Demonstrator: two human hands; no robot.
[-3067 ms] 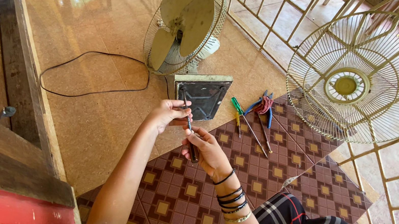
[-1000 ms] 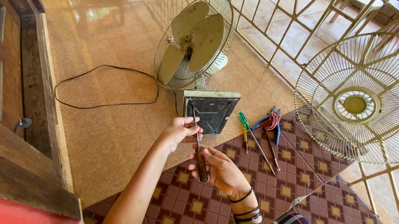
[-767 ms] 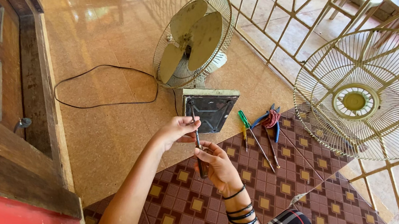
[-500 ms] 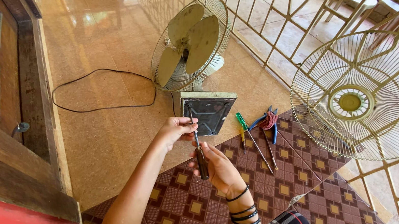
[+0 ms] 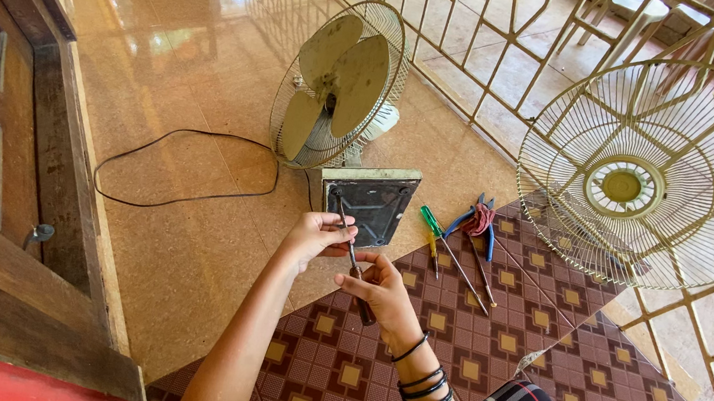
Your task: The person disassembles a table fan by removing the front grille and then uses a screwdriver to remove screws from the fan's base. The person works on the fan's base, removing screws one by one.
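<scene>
Both hands share one grip on a long screwdriver [image 5: 354,260]: my right hand [image 5: 382,291] is clenched round its dark handle low down, while my left hand [image 5: 316,234] pinches the shaft near the tip, steering it toward the underside of the fan's square dark base [image 5: 371,200].

From largest down: the brown tiled floor [image 5: 203,42] runs away ahead, with a metal railing [image 5: 490,25] along its far edge. A patterned mat [image 5: 447,350] lies under my hands and knee. Leaning at the right is the detached front fan guard [image 5: 654,175], well apart from the fan. The fan itself [image 5: 340,88] lies tipped, its blades [image 5: 336,78] bare inside the rear cage, base turned toward me. Its black power cord [image 5: 186,169] loops loose over the floor; I cannot see the plug.

On the mat just right of the base lie a green-handled screwdriver [image 5: 432,227], blue-handled pliers [image 5: 474,220] and another slim tool I cannot identify.

As I judge it, the dismantling is partway: front guard off, blades still mounted, base plate still in place with the screwdriver only now meeting it. Whether any base screws are already out is too small to tell.
</scene>
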